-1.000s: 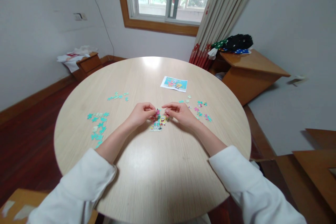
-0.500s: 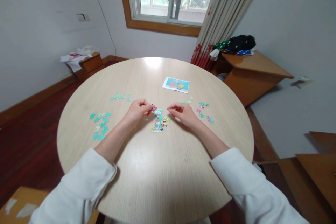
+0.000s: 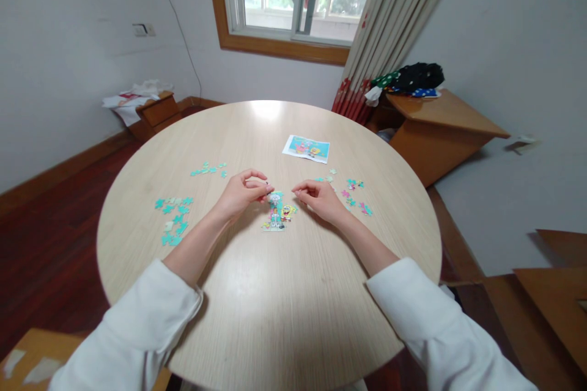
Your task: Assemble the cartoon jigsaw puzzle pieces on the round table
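A partly joined jigsaw puzzle [image 3: 276, 211] lies at the middle of the round table, showing a pale long-nosed cartoon figure and a yellow one. At its upper left is my left hand [image 3: 243, 192], thumb and fingertips pinched on a puzzle piece that they mostly cover; only a dark edge peeks out. My right hand [image 3: 318, 198] hovers just right of the puzzle with thumb and forefinger pressed together. Whether anything sits in that pinch is too small to make out. Beyond both hands lies a picture sheet [image 3: 307, 149] with the same cartoon figures.
Loose turquoise pieces [image 3: 177, 220] are spread on the table's left, with a smaller pale-green group [image 3: 208, 168] farther back. Pink and turquoise pieces [image 3: 355, 195] lie to the right. Wooden cabinets [image 3: 444, 122] stand past the table [image 3: 257, 317].
My left fingers have shifted on the piece; its pink part, visible before, is now covered. My right hand has hardly moved. The view has shifted slightly.
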Tool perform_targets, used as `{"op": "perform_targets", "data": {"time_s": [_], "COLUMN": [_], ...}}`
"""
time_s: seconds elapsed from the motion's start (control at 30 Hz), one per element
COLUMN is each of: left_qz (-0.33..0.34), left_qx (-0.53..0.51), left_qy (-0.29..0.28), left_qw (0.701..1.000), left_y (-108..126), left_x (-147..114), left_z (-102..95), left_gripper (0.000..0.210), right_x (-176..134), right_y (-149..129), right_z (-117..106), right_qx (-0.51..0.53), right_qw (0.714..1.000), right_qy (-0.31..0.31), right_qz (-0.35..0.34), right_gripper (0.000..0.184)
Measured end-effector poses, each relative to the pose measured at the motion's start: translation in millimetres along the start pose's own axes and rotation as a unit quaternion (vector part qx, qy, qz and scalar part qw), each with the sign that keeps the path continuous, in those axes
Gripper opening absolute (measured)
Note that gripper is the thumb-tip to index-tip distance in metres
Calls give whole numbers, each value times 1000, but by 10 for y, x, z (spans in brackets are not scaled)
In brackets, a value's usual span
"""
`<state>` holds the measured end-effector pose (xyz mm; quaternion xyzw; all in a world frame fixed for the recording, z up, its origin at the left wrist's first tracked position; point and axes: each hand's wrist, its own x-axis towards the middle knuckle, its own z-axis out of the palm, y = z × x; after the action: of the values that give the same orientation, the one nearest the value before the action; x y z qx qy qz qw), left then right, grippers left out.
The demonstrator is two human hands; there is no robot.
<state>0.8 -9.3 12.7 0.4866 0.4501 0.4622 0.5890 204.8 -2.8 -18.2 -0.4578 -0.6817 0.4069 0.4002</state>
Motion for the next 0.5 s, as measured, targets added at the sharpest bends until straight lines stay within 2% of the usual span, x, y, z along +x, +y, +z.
{"op": "perform_targets", "data": {"time_s": [0.23, 0.5], "left_qz": [17, -9], "left_qx": [12, 16], "left_qy": [-4, 8], "left_qw": [1000, 1000], "left_y": [-23, -22], "left_x": [5, -2], "left_z": [-17, -27], "left_gripper": [32, 31], "right_x": [1, -8], "right_y": [22, -10], "right_z": [-2, -1], "right_qx": [-7, -13], "right_qw": [1000, 1000], "right_qy": [-1, -4], "right_qz": [2, 4], "right_gripper": [21, 22]}}
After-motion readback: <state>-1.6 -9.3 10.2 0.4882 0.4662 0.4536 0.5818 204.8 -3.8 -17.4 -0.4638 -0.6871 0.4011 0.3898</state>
